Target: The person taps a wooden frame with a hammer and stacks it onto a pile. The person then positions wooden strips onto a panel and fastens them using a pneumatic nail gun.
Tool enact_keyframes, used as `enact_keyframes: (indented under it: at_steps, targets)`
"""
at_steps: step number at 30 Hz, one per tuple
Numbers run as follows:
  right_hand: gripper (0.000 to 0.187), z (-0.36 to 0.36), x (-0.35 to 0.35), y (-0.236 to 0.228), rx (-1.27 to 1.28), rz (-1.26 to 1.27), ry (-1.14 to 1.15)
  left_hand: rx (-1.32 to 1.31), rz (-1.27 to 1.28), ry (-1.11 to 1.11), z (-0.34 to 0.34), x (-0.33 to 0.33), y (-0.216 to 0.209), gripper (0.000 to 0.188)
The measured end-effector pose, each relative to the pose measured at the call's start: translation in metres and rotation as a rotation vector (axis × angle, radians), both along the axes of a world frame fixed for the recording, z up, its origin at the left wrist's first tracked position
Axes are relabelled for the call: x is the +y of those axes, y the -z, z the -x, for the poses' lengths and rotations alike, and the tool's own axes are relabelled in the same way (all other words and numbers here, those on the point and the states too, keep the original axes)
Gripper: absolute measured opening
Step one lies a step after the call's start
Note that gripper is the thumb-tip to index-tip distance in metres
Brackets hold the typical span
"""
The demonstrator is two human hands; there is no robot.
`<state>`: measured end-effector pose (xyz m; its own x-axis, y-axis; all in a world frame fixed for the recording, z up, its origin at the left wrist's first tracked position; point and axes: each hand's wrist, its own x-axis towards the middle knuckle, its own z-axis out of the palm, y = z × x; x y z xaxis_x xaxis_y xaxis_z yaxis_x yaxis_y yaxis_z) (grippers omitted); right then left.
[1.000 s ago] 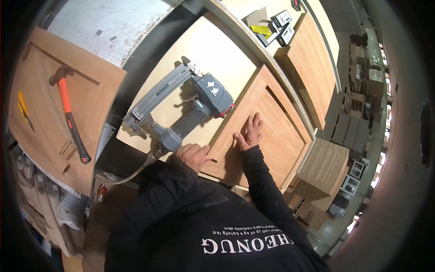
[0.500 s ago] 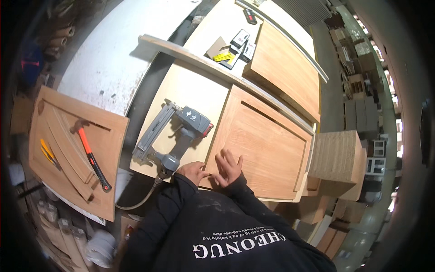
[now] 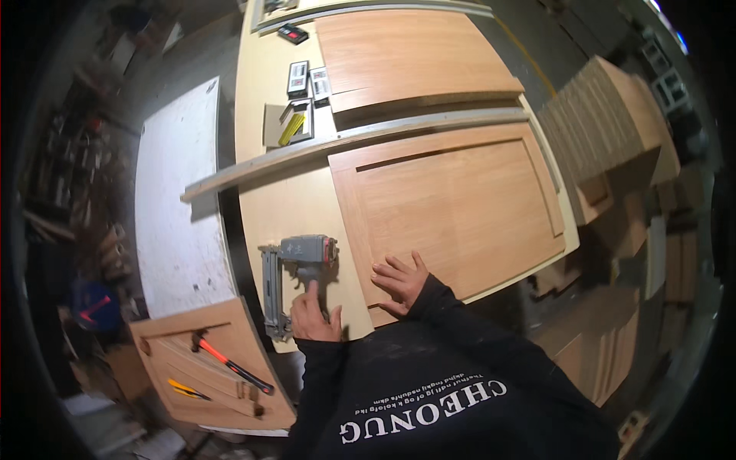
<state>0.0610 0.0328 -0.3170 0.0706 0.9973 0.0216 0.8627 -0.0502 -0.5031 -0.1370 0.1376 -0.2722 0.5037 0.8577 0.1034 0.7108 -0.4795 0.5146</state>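
A grey pneumatic nail gun (image 3: 307, 249) lies on the pale board at the middle left. My left hand (image 3: 314, 316) is at its handle, index finger stretched out along the grip and thumb apart; the fingers are not wrapped round it. On the framed wooden door panel (image 3: 468, 207) rests my right hand (image 3: 402, 283), open, with its fingers spread near the panel's lower left corner. The panel lies flat, with a dark slot along its far side and another edge groove at the right.
A wooden strip (image 3: 268, 163) crosses beyond the panel, with another panel (image 3: 414, 54) behind it. Nail boxes (image 3: 297, 79) stand at the far left. A hammer (image 3: 234, 363) and yellow cutter (image 3: 186, 389) lie on a smaller panel (image 3: 277, 410). Stacked boards (image 3: 590, 130) are right.
My view has turned. My left hand has left the panel's near corner and reached the nail gun's handle. My right hand has flattened onto the panel.
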Motion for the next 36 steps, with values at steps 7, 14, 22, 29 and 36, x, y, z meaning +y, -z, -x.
enact_keyframes:
  at_steps: [7, 14, 22, 29, 36]
  targets:
    - [0.050, -0.005, -0.006, 0.003, 0.054, -0.035, -0.008, 0.378, 0.356, -0.239, -0.028, 0.035, 0.027, 0.104]
    - [0.058, -0.010, -0.008, 0.008, 0.152, -0.028, 0.016, 0.098, 0.284, -0.042, 0.009, 0.075, 0.031, 0.061]
    - [0.084, -0.010, -0.006, 0.009, 0.108, 0.089, 0.085, -0.279, 0.829, -0.068, -0.019, 0.137, -0.045, 0.029]
    - [0.082, -0.007, -0.010, 0.011, 0.125, 0.069, 0.140, -0.166, 0.677, 0.114, -0.096, 0.178, -0.049, 0.032]
    - [0.070, -0.006, -0.011, 0.013, 0.061, 0.034, 0.059, -0.081, 0.788, 0.086, -0.143, 0.183, -0.060, 0.023]
